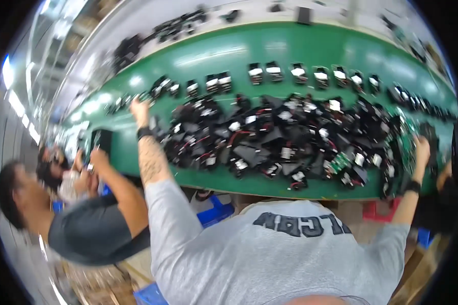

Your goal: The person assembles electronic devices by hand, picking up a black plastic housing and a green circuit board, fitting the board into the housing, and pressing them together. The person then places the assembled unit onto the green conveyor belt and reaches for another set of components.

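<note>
My left hand is stretched out to the far left of the green table, at a row of small dark modules. Its fingers are bent together at the row's end; what they hold, if anything, is too blurred to name. Far to the right, my right hand is curled at the edge of some green circuit boards, seemingly gripping one. Between my arms lies a wide heap of black plastic parts with red wires and white labels. Behind the heap stand spaced-out small modules with white tops.
The green table curves across the view. More dark parts lie on the pale surface beyond it. On the left, a person in a dark shirt works close to my arm. A blue stool and a red one stand below the table.
</note>
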Demonstrator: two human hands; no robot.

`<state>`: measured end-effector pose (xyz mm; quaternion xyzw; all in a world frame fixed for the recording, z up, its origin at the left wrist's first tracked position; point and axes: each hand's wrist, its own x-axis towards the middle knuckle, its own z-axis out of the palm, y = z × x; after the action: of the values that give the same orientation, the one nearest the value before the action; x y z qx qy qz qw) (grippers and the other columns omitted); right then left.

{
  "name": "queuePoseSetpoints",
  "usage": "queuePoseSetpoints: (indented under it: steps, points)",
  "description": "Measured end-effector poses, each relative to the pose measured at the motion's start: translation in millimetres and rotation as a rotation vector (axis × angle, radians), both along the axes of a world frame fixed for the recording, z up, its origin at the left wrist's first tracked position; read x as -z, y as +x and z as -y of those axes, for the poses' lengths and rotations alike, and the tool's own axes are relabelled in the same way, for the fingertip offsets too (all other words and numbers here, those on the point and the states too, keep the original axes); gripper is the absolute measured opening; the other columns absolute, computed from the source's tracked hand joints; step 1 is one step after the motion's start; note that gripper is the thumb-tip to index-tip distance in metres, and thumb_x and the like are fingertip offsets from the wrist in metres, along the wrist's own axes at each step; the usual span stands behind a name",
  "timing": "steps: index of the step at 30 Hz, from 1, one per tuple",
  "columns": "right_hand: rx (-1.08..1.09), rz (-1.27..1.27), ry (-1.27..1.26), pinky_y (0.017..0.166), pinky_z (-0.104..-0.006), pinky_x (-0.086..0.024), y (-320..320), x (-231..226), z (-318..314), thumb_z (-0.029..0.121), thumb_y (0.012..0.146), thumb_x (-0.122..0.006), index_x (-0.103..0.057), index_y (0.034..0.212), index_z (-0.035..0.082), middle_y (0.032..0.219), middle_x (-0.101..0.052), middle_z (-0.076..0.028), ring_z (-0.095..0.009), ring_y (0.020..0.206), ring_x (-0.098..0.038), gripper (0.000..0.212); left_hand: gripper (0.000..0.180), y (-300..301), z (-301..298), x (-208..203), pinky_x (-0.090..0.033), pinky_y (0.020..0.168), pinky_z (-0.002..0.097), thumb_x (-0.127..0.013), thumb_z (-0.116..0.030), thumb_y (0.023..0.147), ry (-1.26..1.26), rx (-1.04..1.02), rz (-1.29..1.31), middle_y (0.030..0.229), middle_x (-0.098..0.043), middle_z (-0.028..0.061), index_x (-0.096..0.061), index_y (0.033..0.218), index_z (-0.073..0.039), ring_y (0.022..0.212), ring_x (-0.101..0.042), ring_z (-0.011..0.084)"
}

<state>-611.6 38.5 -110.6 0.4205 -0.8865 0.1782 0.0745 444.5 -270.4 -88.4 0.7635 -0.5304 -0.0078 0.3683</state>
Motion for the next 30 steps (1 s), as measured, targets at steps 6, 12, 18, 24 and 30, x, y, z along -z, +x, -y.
queuePoseSetpoints:
  steps: [6,12,18,24,30]
  points:
    - [-0.053,0.283,-0.120,0.079,-0.0298,-0.047,-23.7,36.9,31.8,0.034,0.077,-0.072,-0.065,0.103,0.000,0.092,-0.068,-0.011,-0.019,0.085,-0.064,0.042,0.053,17.2,-42.8,-19.2,-0.049,0.085,0.0364,-0.068,-0.018,0.063,0.216,-0.244,-0.014,0.104,-0.067,0.0138,-0.063,0.116,-0.017,0.097,-0.064,0.0291]
    - [-0.082,0.322,-0.209,0.078,-0.0282,-0.048,13.1,20.7,21.3,0.027,0.081,-0.069,-0.066,0.105,0.002,0.097,-0.069,-0.010,-0.017,0.086,-0.064,0.035,0.054,10.9,-38.7,-9.7,-0.047,0.090,0.0372,-0.073,-0.023,0.062,0.223,-0.366,-0.022,0.109,-0.066,0.0130,-0.064,0.114,-0.012,0.102,-0.062,0.0295]
    - [-0.025,0.177,-0.168,0.081,-0.0293,-0.047,43.6,12.8,19.8,0.024,0.082,-0.068,-0.069,0.100,0.002,0.095,-0.070,-0.011,-0.020,0.087,-0.065,0.029,0.043,26.7,-23.4,-6.9,-0.048,0.087,0.0386,-0.061,-0.018,0.071,0.142,-0.435,-0.002,0.108,-0.065,0.0159,-0.063,0.113,-0.013,0.102,-0.062,0.0323]
    - [-0.066,0.379,-0.347,0.080,-0.0262,-0.047,-23.5,45.3,-0.3,0.019,0.082,-0.069,-0.068,0.099,-0.002,0.095,-0.070,-0.009,-0.015,0.087,-0.063,0.027,0.037,41.5,-4.6,-0.5,-0.046,0.091,0.0417,-0.057,-0.020,0.075,0.208,-0.418,0.023,0.113,-0.063,0.0149,-0.064,0.111,-0.014,0.108,-0.058,0.0332]
    - [-0.037,0.311,-0.314,0.081,-0.0266,-0.047,-8.2,41.2,-3.7,0.021,0.085,-0.065,-0.067,0.102,0.000,0.095,-0.069,-0.008,-0.015,0.088,-0.063,0.027,0.040,38.7,22.0,-15.7,-0.036,0.099,0.0519,-0.049,-0.031,0.085,0.194,-0.239,0.457,0.124,-0.057,0.0137,-0.058,0.121,-0.016,0.125,-0.042,0.0358]
